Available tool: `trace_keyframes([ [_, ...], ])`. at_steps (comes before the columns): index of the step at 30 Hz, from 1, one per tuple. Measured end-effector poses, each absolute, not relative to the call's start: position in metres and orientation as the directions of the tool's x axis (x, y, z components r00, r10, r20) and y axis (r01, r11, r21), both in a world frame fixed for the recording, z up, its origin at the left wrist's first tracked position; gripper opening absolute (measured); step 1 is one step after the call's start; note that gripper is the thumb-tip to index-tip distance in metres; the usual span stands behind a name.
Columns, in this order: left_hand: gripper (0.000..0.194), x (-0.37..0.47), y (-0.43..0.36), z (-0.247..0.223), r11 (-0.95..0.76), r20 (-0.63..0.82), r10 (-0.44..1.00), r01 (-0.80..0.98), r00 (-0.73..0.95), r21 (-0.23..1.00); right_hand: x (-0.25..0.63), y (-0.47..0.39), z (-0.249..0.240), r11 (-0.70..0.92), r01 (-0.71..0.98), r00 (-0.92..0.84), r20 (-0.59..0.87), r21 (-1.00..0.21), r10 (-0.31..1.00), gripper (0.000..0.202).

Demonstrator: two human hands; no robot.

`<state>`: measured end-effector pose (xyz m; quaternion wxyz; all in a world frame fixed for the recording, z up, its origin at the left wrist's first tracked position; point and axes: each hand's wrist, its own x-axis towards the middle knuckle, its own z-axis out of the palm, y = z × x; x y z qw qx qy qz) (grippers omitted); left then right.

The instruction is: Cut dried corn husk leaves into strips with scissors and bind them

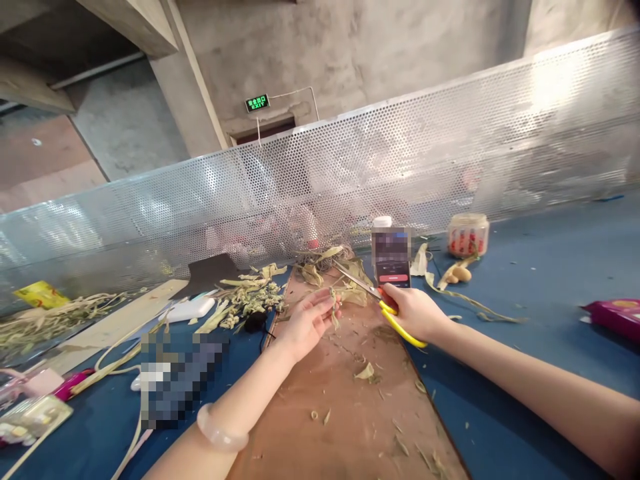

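Observation:
My left hand [310, 325] is closed in a pinch on a small piece of dried plant [335, 313], above a brown board [330, 413]. In my right hand [413, 313] is a pair of scissors [395, 320] with yellow handles, the fingers closed round them. The blades point up and to the left, apart from the piece in my left hand. Dried leaves [333, 255] and thin stems lie in a heap at the board's far end, beyond both hands. Clippings and a curled leaf [366, 371] are scattered on the board.
A pile of dried plant pieces [255, 297] lies left of the board. A phone [391, 257] stands upright behind my right hand. Further right are a jar [468, 235] and a magenta packet [615, 319]. A perforated metal panel [325, 180] closes the far side.

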<state>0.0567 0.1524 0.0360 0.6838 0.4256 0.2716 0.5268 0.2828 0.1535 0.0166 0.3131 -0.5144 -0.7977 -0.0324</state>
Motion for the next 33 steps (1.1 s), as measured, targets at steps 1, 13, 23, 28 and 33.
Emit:
trace_keyframes([
  [1, 0.020, 0.057, 0.153, 0.036, 0.083, 0.085, 0.947, -0.490, 0.310, 0.868, 0.283, 0.155, 0.016, 0.450, 0.854, -0.263, 0.529, -0.262, 0.807, 0.011],
  [13, 0.020, 0.054, 0.152, 0.034, 0.162, 0.073, 0.916, -0.531, 0.393, 0.832, 0.285, 0.160, 0.010, 0.444, 0.892, -0.335, 0.536, -0.084, 0.775, 0.017],
  [23, 0.012, 0.058, 0.146, 0.030, 0.137, 0.080, 0.929, -0.536, 0.362, 0.833, 0.280, 0.154, 0.011, 0.463, 0.886, -0.377, 0.612, 0.020, 0.695, 0.029],
  [28, 0.012, 0.057, 0.149, 0.027, 0.124, 0.100, 0.919, -0.521, 0.382, 0.845, 0.281, 0.155, 0.012, 0.420, 0.905, -0.368, 0.615, 0.065, 0.697, 0.028],
  [33, 0.007, 0.056, 0.151, 0.023, 0.119, 0.104, 0.905, -0.480, 0.412, 0.869, 0.286, 0.157, 0.011, 0.414, 0.903, -0.391, 0.625, 0.117, 0.676, 0.030],
])
